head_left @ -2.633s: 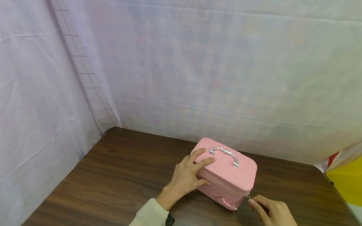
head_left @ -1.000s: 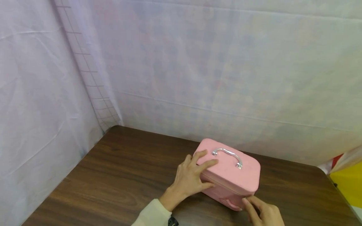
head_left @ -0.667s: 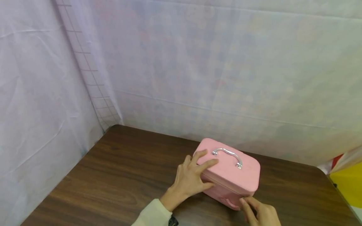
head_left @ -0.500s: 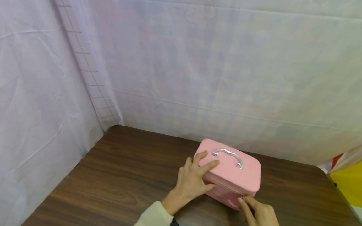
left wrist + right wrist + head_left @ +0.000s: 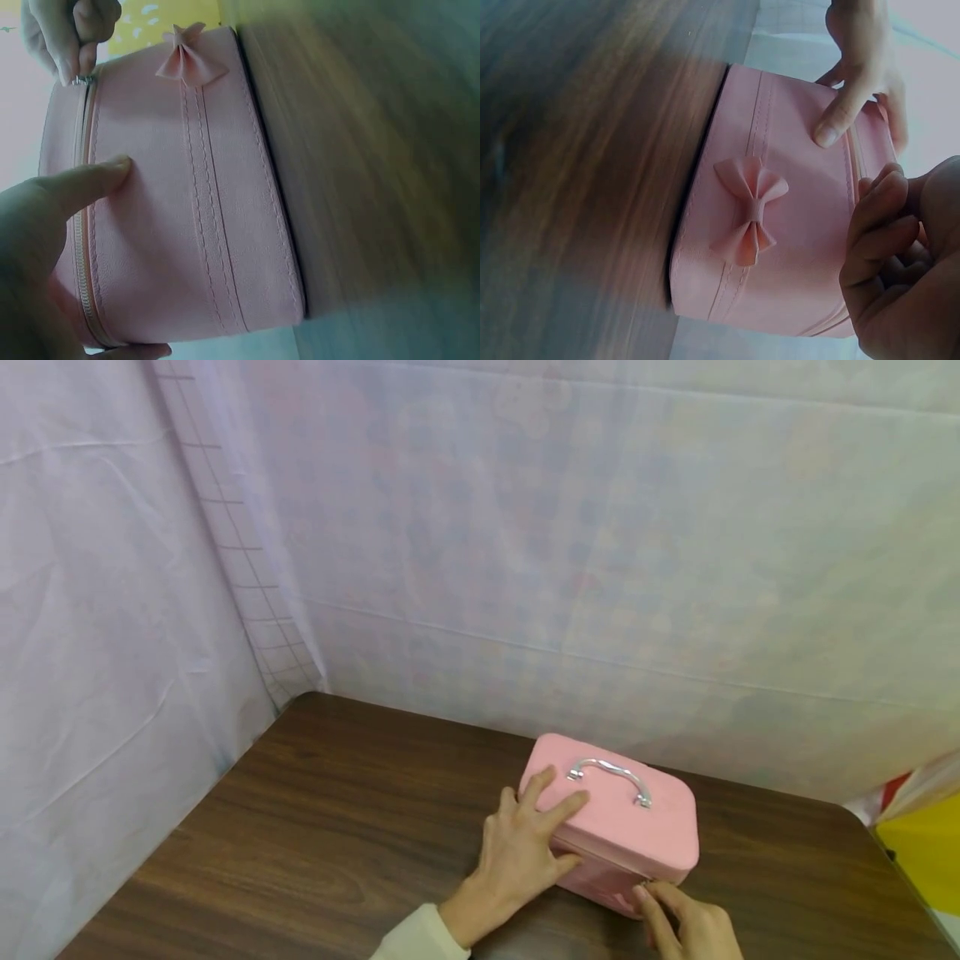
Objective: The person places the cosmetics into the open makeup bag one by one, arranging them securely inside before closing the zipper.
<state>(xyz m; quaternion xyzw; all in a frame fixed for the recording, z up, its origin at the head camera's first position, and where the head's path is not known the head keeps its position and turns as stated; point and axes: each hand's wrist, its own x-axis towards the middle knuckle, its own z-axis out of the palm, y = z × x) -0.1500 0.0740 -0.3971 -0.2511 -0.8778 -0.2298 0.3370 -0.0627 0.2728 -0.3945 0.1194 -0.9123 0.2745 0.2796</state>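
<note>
A pink zippered cosmetic case with a silver carry handle on its lid stands upright on the dark wood table. My left hand rests over its left front corner, fingers spread on the lid and thumb pressing the front below the zipper. At the front right corner, my right hand pinches the small metal zipper pull between thumb and index finger. A pink bow sits on the front face. In the left wrist view, the zipper track runs past my left thumb towards the pull.
The wood tabletop extends left of the case. Pale printed cloth hangs behind the table, and white cloth on the left. Something yellow shows beyond the right edge.
My right hand has brought the zipper pull round the right corner onto the front, moving left along the case. The case and my left hand sit slightly further right in view.
</note>
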